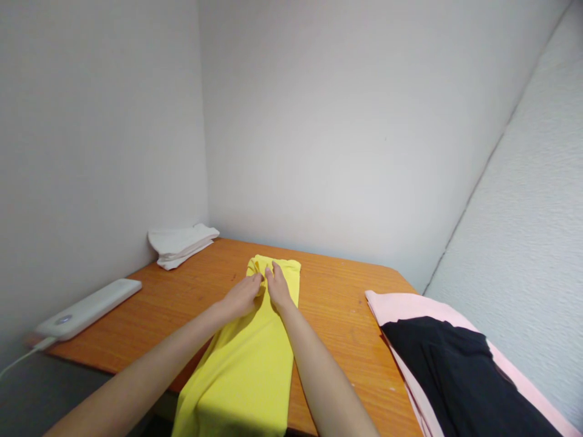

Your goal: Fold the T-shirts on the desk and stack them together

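Note:
A long yellow garment (248, 370), made of smooth cloth, lies lengthwise on the table and hangs over its near edge toward me. My left hand (246, 294) is closed on gathered fabric near the garment's far end, on its left side. Right beside it, my right hand (277, 288) has its thumb and fingers on the same bunched cloth. The two hands almost touch, and the fabric between them is creased. Some fingertips are hidden in the folds. What kind of garment it is I cannot tell.
The orange-brown wooden table (337, 315) meets walls at the back and left. Folded white cloth (182, 243) lies in the far left corner. A white oblong device (91, 309) with a cable sits at the left edge. Black cloth (460, 370) rests on pink cloth (410, 301) at right.

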Demonstrator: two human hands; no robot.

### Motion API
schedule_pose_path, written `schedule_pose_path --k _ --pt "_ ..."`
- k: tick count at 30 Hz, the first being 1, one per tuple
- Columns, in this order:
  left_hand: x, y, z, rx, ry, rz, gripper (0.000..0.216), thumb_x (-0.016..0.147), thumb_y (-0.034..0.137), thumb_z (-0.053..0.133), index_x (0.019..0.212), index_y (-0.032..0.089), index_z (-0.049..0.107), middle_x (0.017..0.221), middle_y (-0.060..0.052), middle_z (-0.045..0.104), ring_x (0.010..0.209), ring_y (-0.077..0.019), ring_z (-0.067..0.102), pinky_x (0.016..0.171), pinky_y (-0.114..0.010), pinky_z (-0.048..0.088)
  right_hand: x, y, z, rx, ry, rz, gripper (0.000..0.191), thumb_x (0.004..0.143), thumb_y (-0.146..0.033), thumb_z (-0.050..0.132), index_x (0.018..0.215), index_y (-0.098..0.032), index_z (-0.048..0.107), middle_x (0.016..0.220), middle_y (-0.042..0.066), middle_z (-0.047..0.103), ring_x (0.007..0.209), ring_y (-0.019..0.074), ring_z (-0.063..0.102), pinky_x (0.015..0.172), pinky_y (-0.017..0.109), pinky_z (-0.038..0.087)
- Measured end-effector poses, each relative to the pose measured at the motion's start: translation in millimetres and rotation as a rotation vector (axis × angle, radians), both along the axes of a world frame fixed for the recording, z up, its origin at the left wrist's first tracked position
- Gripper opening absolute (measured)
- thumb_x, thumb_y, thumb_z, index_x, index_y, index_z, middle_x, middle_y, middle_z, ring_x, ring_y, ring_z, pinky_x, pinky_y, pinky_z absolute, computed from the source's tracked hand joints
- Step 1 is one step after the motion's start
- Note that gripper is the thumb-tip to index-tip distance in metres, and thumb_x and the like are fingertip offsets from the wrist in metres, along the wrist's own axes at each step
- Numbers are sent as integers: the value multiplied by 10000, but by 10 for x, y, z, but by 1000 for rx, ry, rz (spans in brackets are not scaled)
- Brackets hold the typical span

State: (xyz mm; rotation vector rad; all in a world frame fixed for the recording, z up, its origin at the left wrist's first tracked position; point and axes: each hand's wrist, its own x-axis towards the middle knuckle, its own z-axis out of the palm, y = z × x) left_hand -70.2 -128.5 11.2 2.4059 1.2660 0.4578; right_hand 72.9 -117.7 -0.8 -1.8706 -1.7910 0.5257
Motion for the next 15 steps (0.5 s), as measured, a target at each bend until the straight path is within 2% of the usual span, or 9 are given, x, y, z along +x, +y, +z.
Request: schedule_pose_path --k 3,6,8,10,13,15 --pt "-71 -150 -91 35 -29 -93 289 902 130 402 1168 129 517 1233 -169 606 1143 -238 582 991 -360 444 -11 -39 49 99 0 50 603 1010 -473 96 1547 -217 194 1606 8 189 1473 142 152 1184 320 173" --pt "-177 -162 -151 63 -54 -194 362 954 175 347 1293 139 470 1376 -163 537 1278 -220 504 1103 -381 364 -51 -114 113 135 -73 251 528 1021 -484 108 1499 -374 304 1596 -94 188 1487 154 63 1203 411 73" --pt "-227 -139 -176 84 -55 -259 416 957 171 348 1363 120 424 1452 -177 468 1354 -219 433 1151 -398 302 -85 -156 136 103 -156 354 526 1024 -488 95 1464 -400 368 1584 -103 222 1489 162 41 1199 450 22" --pt "-254 -125 -186 100 -49 -297 469 942 139 362 1410 111 384 1503 -185 400 1395 -224 379 1168 -422 273 -114 -174 127 44 -239 318 564 1020 -497 87 1464 -340 397 1587 -50 232 1491 195 36 1190 486 3" --pt "-265 -131 -177 100 -43 -315 553 925 91 363 1473 139 303 1558 -167 305 1426 -211 326 1171 -438 269 -139 -154 66 -36 -318 150 623 1014 -506 105 1496 -203 356 1591 56 223 1489 253 40 1179 523 19" --pt "-267 -138 -172 90 -24 -318 571 919 70 360 1482 137 290 1566 -169 279 1429 -209 321 1170 -439 275 -145 -128 24 -63 -349 84 634 1013 -496 129 1480 -150 383 1583 98 243 1487 271 49 1178 523 37"
